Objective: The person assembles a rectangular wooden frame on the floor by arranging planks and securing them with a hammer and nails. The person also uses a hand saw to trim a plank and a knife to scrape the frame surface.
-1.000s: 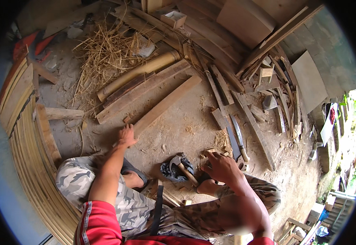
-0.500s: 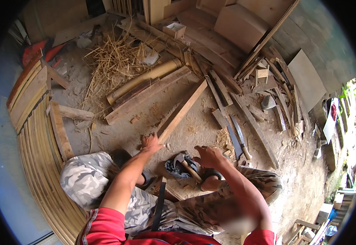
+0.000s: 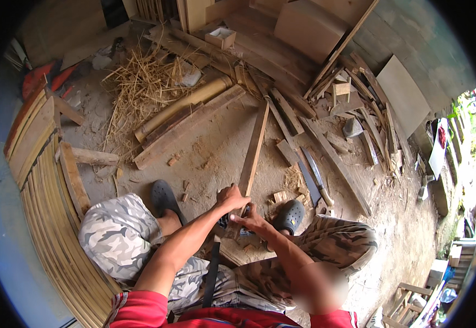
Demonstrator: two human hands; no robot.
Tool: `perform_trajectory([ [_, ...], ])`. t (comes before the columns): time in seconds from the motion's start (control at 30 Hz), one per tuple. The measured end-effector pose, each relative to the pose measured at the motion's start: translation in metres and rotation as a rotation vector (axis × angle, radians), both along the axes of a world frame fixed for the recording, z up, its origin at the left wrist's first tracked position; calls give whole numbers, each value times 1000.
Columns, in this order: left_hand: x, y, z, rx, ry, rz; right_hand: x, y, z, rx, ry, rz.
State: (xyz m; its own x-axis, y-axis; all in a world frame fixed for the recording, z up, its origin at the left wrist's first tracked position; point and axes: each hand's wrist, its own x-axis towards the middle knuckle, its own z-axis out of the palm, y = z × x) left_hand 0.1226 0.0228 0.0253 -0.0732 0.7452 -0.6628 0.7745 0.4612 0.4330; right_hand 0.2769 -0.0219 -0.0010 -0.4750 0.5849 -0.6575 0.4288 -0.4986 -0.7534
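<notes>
I sit low on a dirt floor with my knees apart in camouflage shorts. My left hand (image 3: 230, 198) grips the near end of a long narrow wooden plank (image 3: 253, 147), which runs away from me across the ground. My right hand (image 3: 253, 220) is closed just below it, touching the same end of the plank. Something small and dark sits between the two hands, too hidden to tell what. My feet wear black clogs, the left one (image 3: 163, 197) and the right one (image 3: 290, 216), on either side of the plank.
A long knife (image 3: 318, 176) lies on the ground right of the plank, among wood offcuts. A bamboo pole (image 3: 186, 104) and a flat board lie beyond, by a heap of straw (image 3: 139, 87). Stacked bamboo slats (image 3: 41, 208) curve along my left. Planks and panels (image 3: 309, 24) pile at the back.
My left hand reached the plank lying out on the ground and drew its near end in between my feet. My right hand came in beside it, and the view tilted.
</notes>
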Motion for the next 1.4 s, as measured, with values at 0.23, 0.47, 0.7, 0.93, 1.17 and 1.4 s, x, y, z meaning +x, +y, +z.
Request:
perform_trajectory([
  [0.23,29,0,-27,40,-183,31,26,-7,19,-38,-152,-214],
  [0.47,-28,-14,-88,-5,-356,389,51,-7,-3,-13,-31,-284],
  [0.7,-62,-38,-112,-139,-321,565,40,14,15,22,31,-292],
  [0.93,2,-26,-73,-193,-818,549,56,35,16,-451,276,-593],
  [1.17,64,-29,-42,66,-1099,643,57,41,7,-439,25,-698],
  [1.4,98,-20,-27,239,-941,805,65,40,-21,-656,296,-694],
])
